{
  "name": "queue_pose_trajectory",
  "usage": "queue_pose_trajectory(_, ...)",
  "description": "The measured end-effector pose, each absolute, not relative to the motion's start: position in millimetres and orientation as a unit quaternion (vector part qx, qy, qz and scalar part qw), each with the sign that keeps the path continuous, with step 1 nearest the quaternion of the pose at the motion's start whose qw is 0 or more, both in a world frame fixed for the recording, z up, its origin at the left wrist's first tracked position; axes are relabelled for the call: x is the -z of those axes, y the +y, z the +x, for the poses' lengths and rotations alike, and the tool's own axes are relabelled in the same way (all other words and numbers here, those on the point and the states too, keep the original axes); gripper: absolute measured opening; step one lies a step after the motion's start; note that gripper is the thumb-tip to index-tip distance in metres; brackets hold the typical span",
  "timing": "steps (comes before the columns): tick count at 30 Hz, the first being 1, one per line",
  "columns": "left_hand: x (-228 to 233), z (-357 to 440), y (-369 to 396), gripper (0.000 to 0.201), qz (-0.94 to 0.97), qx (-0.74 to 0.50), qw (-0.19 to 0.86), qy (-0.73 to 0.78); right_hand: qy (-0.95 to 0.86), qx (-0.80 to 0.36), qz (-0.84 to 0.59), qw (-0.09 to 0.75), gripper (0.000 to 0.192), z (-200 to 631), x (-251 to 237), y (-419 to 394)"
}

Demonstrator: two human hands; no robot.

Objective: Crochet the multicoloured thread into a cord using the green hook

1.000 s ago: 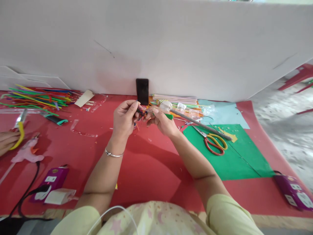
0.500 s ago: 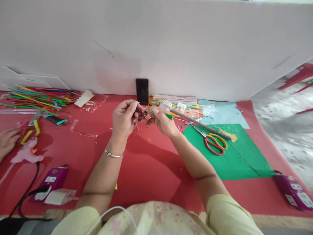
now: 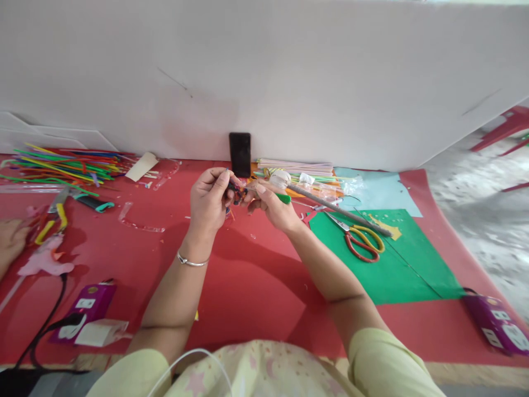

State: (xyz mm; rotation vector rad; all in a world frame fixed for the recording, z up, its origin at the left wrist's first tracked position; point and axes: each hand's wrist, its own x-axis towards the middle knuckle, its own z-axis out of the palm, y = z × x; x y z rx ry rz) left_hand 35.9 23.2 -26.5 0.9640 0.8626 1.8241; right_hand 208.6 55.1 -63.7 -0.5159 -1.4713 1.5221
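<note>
Head view | left hand (image 3: pixel 208 201): fingers pinching multicoloured piece (image 3: pixel 238 192) | right hand (image 3: pixel 273 206): fingers curled round green-handled tool (image 3: pixel 284 198)

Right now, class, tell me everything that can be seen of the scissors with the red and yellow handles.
The scissors have silvery, metal-looking blades and two handle loops, one yellow, one red. They lie flat on the green sheet, blades pointing away and to the left, tips near the sheet's edge; the blades look shut or nearly so. The yellow loop sits close beside the grey rod; whether they touch is unclear.
</note>
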Motion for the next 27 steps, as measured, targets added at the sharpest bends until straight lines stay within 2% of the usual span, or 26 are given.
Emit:
queue_pose_trajectory(11, 25, 36, 23, 0.048, 0.379, -0.736, 0.434, 0.355, -0.614, -0.590, -0.220, 0.475, 0.058, 209, 57, 50)
queue_pose_trajectory(17, 23, 39, 21, 0.046, 0.385, -0.734, 0.426, 0.363, -0.600, -0.617, -0.226, 0.457, 0.065, 208, 48, 44)
queue_pose_trajectory(27, 23, 40, 21, 0.043, 0.383, -0.730, 0.432, 0.366, -0.633, -0.560, -0.227, 0.484, 0.059, 210, 52, 45)
